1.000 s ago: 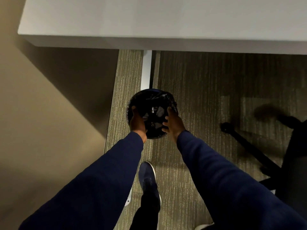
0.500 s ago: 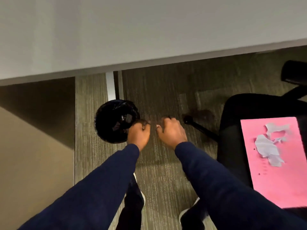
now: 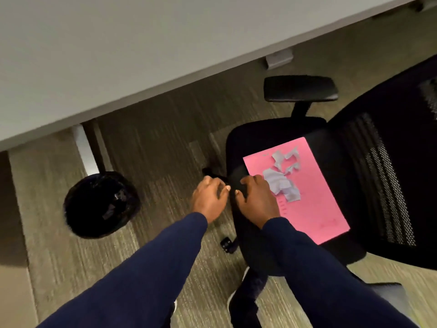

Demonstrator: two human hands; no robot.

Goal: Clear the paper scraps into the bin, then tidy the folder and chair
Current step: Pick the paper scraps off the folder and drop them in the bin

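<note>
Judging from scraps (image 3: 282, 178) heaped on folder (image 3: 305, 192), centre-right, clearing is barely begun; left hand (image 3: 209, 197) and right hand (image 3: 256, 200) are seen half-curled, empty; bin (image 3: 99, 204) at left.

A round black-lined waste bin (image 3: 101, 204) stands on the carpeted floor (image 3: 160, 150) at the left, just under the near edge of the pale grey worktop (image 3: 142, 43). To its right stands a black mesh office chair (image 3: 354, 162). A pink paper folder (image 3: 314, 200) lies on the seat, with torn white paper scraps (image 3: 282, 178) on the folder's far half.
</note>
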